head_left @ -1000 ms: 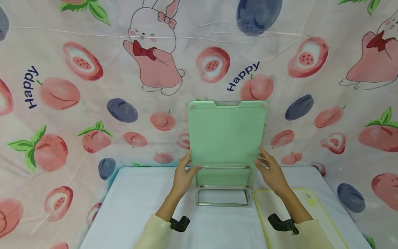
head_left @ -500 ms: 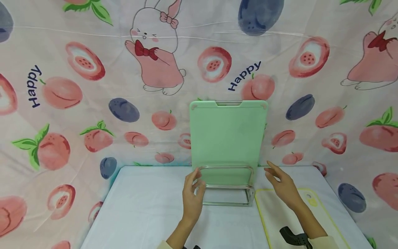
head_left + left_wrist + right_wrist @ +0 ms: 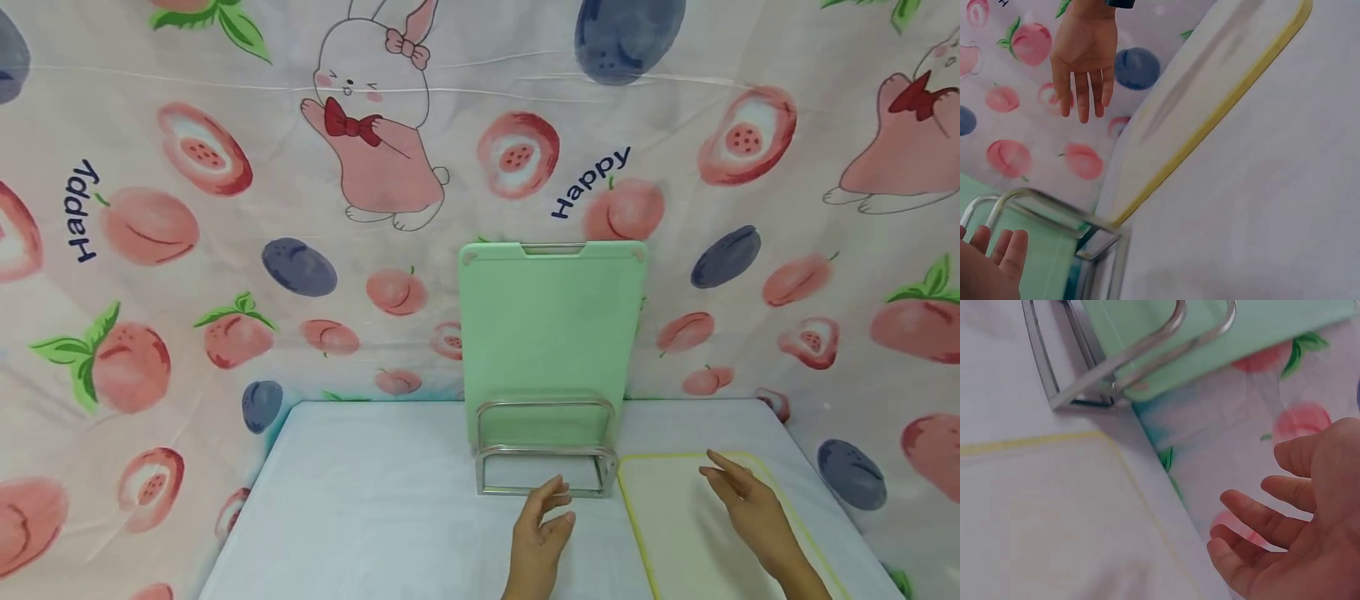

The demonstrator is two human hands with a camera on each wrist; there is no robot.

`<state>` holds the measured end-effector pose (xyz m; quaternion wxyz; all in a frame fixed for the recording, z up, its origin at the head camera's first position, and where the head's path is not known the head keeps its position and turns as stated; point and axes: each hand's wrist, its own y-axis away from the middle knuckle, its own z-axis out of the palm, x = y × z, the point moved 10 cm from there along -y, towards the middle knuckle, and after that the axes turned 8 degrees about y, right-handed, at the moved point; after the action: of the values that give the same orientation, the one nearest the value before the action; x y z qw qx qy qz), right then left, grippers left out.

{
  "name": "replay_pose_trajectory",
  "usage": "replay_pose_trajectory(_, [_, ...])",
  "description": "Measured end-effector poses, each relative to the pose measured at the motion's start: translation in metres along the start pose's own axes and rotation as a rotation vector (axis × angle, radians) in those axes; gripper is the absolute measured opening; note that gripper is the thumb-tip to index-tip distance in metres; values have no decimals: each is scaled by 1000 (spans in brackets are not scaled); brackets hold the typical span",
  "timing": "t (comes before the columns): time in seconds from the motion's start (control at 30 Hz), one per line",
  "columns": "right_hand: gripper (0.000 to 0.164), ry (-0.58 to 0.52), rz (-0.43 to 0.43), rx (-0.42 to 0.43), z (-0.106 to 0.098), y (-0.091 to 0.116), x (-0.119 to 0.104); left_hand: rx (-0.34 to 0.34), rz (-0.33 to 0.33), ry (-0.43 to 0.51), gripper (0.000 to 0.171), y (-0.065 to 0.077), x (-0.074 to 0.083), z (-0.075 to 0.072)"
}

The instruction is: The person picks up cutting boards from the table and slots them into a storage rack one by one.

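A green cutting board [image 3: 551, 325] stands upright in a silver metal rack [image 3: 543, 451] at the back middle of the table. My left hand [image 3: 539, 533], fingers relaxed and holding nothing, is in front of the rack in the head view. To the right, my right hand [image 3: 757, 512] hovers over a cream cutting board [image 3: 675, 525] with a yellow rim, which lies flat on the table. In the right wrist view the right hand's fingers [image 3: 1266, 522] are spread and loosely bent around nothing. The left wrist view catches both hands with bare palms.
The table has a white cover [image 3: 360, 500]. Behind it hangs a cloth [image 3: 420, 242] printed with peaches, rabbits and blue fruit. The rack's wire loops [image 3: 1175, 337] stick out in front of the green board.
Both hands have left the sides of the green board and come back toward me, shifting right. The right one is now above the cream board. The green board stays standing in the rack.
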<state>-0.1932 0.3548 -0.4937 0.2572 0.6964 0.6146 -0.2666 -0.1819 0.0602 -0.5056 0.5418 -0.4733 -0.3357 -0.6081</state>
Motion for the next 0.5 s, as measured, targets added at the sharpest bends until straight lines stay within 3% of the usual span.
replay_pose_trajectory(0.17, [66, -45, 115, -36, 1, 12, 40, -64, -112, 64, 43, 6, -26, 21])
replay_pose_trajectory(0.23, [69, -55, 182, -72, 4, 16, 57, -101, -131, 81, 44, 9, -33, 30])
replay_pose_trajectory(0.33, [73, -16, 262, -113, 6, 22, 81, -98, -155, 119, 45, 14, -46, 36])
replay_pose_trajectory(0.5, [76, 3, 341, -88, 2, 34, 112, -104, -159, 191, 54, 21, -64, 41])
